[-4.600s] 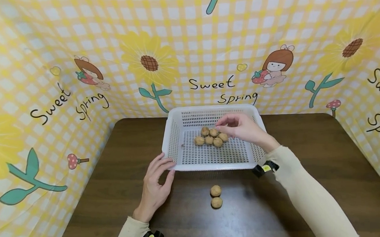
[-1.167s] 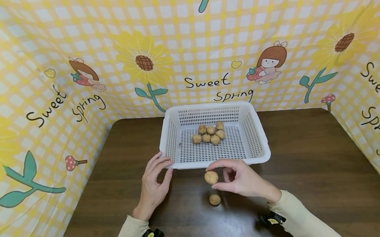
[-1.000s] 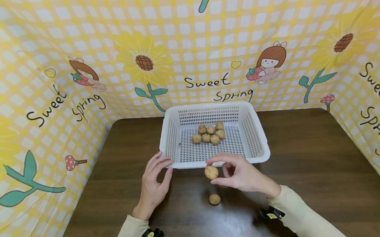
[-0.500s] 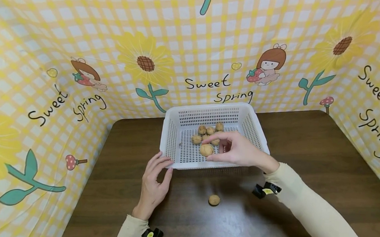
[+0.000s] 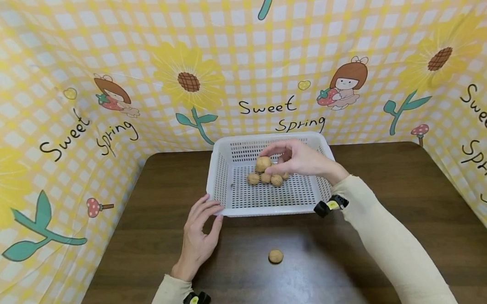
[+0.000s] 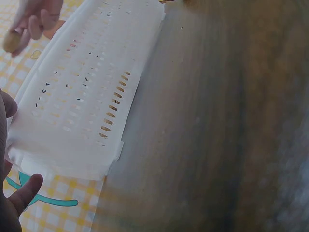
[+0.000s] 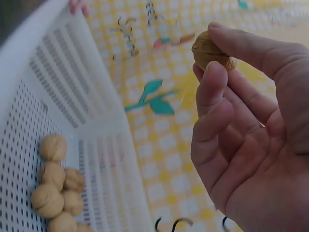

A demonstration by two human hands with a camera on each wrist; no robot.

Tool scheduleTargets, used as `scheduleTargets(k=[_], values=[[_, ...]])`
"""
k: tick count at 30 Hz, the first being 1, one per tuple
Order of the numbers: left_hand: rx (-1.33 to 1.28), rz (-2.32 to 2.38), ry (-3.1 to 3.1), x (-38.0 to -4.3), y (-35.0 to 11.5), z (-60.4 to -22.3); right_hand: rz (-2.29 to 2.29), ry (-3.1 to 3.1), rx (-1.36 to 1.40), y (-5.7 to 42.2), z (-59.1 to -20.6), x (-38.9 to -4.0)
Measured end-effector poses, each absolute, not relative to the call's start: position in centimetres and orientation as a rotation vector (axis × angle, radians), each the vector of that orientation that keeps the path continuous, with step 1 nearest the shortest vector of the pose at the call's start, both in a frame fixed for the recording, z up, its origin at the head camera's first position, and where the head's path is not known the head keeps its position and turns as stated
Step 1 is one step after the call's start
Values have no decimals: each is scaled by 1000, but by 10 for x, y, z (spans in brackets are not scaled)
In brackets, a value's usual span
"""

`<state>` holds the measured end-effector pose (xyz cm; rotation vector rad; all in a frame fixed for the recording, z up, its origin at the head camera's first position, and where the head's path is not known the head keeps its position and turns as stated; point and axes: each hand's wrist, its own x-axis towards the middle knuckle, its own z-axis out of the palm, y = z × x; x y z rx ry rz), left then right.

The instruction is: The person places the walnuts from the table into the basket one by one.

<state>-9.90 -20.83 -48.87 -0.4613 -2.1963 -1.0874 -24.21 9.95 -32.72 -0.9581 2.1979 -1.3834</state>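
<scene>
Between thumb and fingertips, my right hand (image 5: 305,160) pinches a walnut (image 5: 263,164) above the white plastic basket (image 5: 265,213). The right wrist view shows this walnut (image 7: 207,51) gripped at the fingertips. Several more walnuts (image 5: 253,179) lie together on the basket floor, some hidden behind the right hand in the head view. My left hand (image 5: 199,234) rests its relaxed fingers on the basket's front left corner, thumb held apart. One loose walnut (image 5: 275,256) sits on the table in front of the basket.
The basket stands at the back of a dark wooden table (image 5: 148,239). Yellow checked cloth (image 5: 248,56) with sunflower prints hangs close behind the table and along both sides. Black bands with small cameras are strapped to both wrists.
My right hand has picked up one of two walnuts from the table and carried it up and over the basket's front rim, further back. The left hand has stayed at the corner.
</scene>
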Motion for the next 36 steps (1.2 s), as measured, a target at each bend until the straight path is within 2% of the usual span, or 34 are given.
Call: scheduleTargets(k=[8, 12, 20, 36], values=[[-447, -1084, -2206, -101, -209, -488, -1322, 2279, -740, 107, -342, -289], [-449, -1087, -2215, -100, -208, -489, -1288, 2281, -660, 108, -359, -301], [-454, -1083, -2218, -100, -207, -489, -1034, 2233, -654, 98, -390, -306], [-472, -1069, -2190, -100, -207, -489, -852, 2268, -705, 77, -413, -306]])
